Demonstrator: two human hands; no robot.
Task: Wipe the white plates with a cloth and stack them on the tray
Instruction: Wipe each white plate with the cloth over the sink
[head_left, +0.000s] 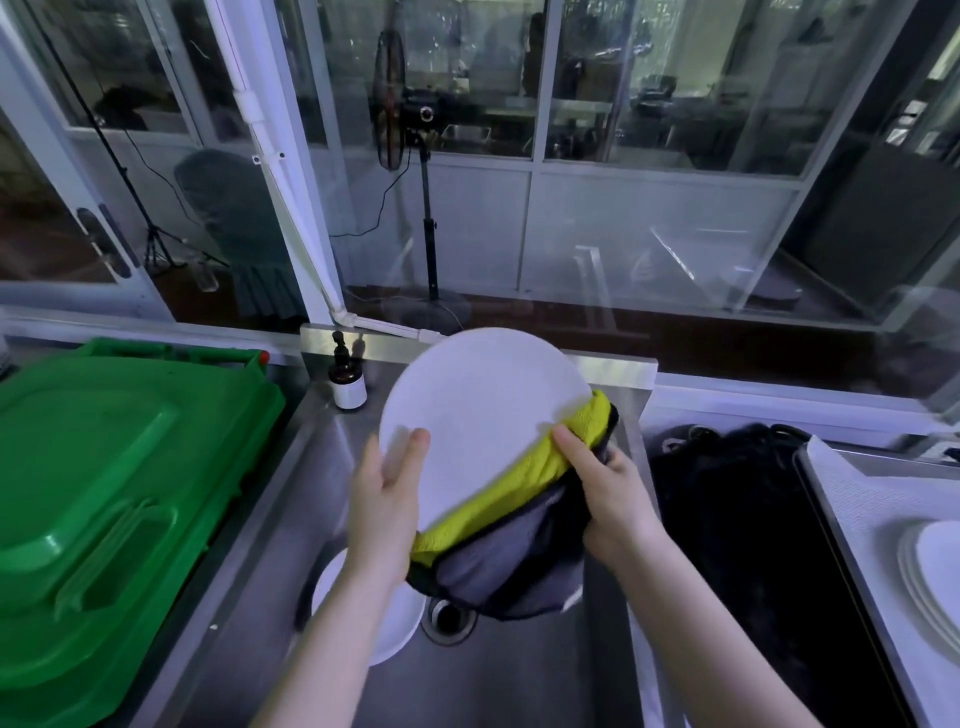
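A round white plate (480, 410) is held tilted above the steel sink (519, 675). My left hand (384, 499) grips its lower left edge, thumb on the face. My right hand (608, 493) presses a yellow and grey cloth (514, 530) against the plate's lower right rim; the cloth hangs down under the plate. Another white plate (395, 629) lies in the sink bottom, partly hidden by my left forearm. At the far right, stacked white plates (935, 582) rest on a tray (831, 499) lined with white cloth.
A green plastic bin lid (114, 499) fills the left side. A brown pump bottle (347, 382) stands at the sink's back left corner. The drain (448, 618) sits below the cloth. A dark surface (753, 545) lies between sink and tray. Glass walls stand behind.
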